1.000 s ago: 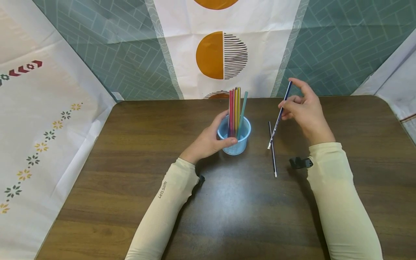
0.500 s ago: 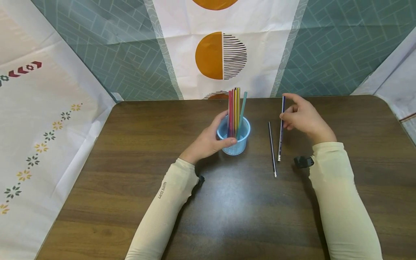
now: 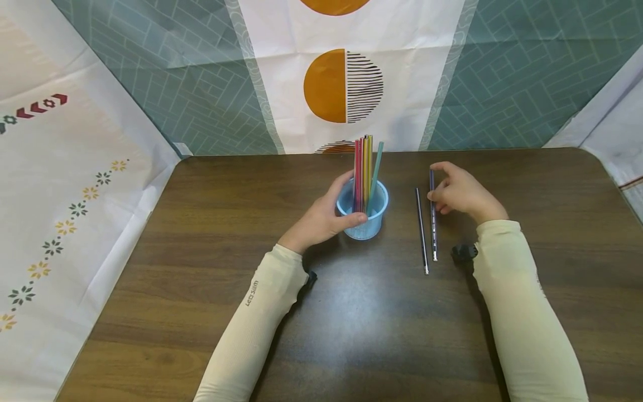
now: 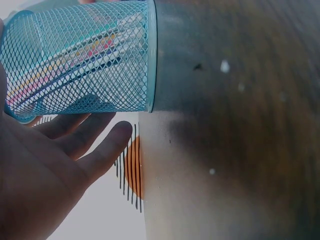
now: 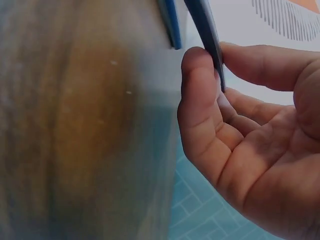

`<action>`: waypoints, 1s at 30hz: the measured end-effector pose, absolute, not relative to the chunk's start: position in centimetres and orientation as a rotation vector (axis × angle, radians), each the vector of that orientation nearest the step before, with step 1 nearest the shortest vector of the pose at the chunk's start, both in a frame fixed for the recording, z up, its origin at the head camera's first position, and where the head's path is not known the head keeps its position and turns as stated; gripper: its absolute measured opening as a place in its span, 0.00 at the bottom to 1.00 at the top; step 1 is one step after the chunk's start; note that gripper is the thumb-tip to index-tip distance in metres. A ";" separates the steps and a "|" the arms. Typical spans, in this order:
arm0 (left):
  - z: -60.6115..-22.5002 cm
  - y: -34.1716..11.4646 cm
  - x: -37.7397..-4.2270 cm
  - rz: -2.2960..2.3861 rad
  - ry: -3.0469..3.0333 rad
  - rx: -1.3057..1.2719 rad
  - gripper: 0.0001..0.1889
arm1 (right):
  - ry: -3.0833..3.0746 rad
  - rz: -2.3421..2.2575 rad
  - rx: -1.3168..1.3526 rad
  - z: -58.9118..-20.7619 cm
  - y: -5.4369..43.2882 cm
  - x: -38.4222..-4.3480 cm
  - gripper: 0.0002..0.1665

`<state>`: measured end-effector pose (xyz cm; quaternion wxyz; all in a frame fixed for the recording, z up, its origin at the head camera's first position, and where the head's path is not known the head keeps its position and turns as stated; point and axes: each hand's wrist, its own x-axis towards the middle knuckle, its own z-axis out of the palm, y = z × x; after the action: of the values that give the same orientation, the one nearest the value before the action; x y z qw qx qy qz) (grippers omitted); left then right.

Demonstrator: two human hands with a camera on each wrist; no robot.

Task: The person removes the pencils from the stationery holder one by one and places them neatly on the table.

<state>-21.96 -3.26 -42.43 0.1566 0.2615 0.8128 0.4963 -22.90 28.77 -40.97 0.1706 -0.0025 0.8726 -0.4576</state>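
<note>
My left hand [image 3: 321, 220] holds a light blue mesh pencil cup [image 3: 369, 228], thumb on the near side and fingers round the back. Red, yellow and teal pencils [image 3: 363, 173] stand upright in the cup; the mesh shows their lower ends in the left wrist view. To the right, my right hand [image 3: 464, 192] pinches a dark blue pencil [image 3: 434, 231] between thumb and fingers near its far end. Its silver end points toward me. Just left of it, a second dark pencil [image 3: 421, 231] lies on the table, nearly parallel.
The brown wooden table [image 3: 201, 279] ends at a back edge close behind the cup and right hand. Behind it hangs a green and white patterned cloth [image 3: 201, 100]. A white flowered cloth [image 3: 65, 251] borders the left side.
The right hand has brought its pencil down and toward me, turning it from slanting across the lying pencil to beside it. The left hand and cup have stayed put.
</note>
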 end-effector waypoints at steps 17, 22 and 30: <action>-42.3 -3.3 -21.9 1.416 2.328 0.739 0.48 | 2.536 -0.994 0.019 -41.6 27.7 -22.8 0.40; -42.4 -3.3 -21.9 1.423 2.324 0.737 0.48 | 2.553 -0.987 0.017 -41.7 27.3 -22.8 0.40; -42.4 -3.2 -21.9 1.409 2.342 0.742 0.48 | 2.520 -1.021 0.022 -41.6 27.3 -22.8 0.41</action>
<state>-21.93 -3.23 -42.45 0.1539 0.2589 0.8171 0.4916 -22.78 27.28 -41.63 0.2096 0.0080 0.9062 -0.3670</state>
